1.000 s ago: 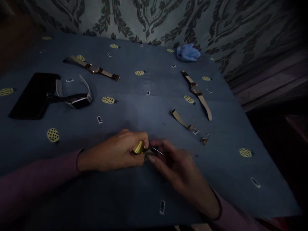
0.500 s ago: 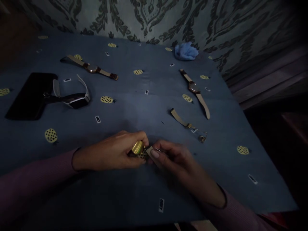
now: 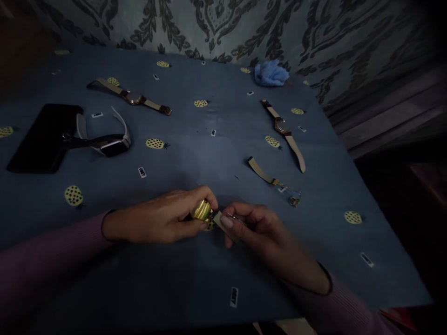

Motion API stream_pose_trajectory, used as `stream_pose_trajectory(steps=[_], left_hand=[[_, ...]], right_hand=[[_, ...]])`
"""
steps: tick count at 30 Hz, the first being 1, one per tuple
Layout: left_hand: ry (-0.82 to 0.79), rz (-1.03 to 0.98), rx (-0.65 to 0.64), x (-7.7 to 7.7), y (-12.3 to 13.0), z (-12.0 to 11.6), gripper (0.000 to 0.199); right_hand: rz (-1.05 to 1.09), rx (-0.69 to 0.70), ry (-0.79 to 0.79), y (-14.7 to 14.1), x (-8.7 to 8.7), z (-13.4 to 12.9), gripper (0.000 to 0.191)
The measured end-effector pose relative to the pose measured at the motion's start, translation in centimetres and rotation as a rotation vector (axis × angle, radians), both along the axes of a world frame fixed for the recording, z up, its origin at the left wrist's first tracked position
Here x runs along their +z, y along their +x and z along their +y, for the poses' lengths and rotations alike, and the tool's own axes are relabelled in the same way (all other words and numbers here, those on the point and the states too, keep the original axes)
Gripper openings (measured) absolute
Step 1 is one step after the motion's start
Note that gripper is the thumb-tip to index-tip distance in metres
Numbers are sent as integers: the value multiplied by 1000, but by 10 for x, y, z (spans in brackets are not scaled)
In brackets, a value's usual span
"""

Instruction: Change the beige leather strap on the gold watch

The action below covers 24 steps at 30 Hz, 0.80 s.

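Observation:
Near the front middle of the table, my left hand [image 3: 160,216] grips a shiny gold watch case [image 3: 202,211] between thumb and fingers. Just to its right, my right hand [image 3: 260,232] pinches a beige strap piece [image 3: 220,220] together with a thin metal tool or pin [image 3: 233,217]. The strap's end is close to the gold case; whether they are joined I cannot tell. Beyond my right hand lies another beige strap [image 3: 261,173] with a metal clasp [image 3: 294,201] at its lower end.
A watch with a pale strap [image 3: 281,125] lies at the right, another [image 3: 134,97] at the back left. A black phone [image 3: 44,139] and a white-strapped smartwatch [image 3: 114,148] are on the left. Crumpled blue cloth [image 3: 271,73] sits by the wall on the blue tablecloth [image 3: 188,163].
My left hand has shifted slightly, its thumb drawn back a little below the gold case. The fingers of my right hand have moved slightly, and one fingertip now shows below the strap.

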State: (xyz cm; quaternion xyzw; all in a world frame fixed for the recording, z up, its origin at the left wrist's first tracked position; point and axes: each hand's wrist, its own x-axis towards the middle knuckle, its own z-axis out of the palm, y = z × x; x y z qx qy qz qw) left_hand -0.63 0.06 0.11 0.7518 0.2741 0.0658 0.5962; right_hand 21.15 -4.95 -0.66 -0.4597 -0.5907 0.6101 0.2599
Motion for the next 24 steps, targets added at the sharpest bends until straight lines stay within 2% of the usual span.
stream_pose_trajectory(steps=[24], left_hand=[[-40, -9, -17, -2, -1, -1, 16]], right_hand=[[-40, 26, -63, -2, -1, -2, 33]])
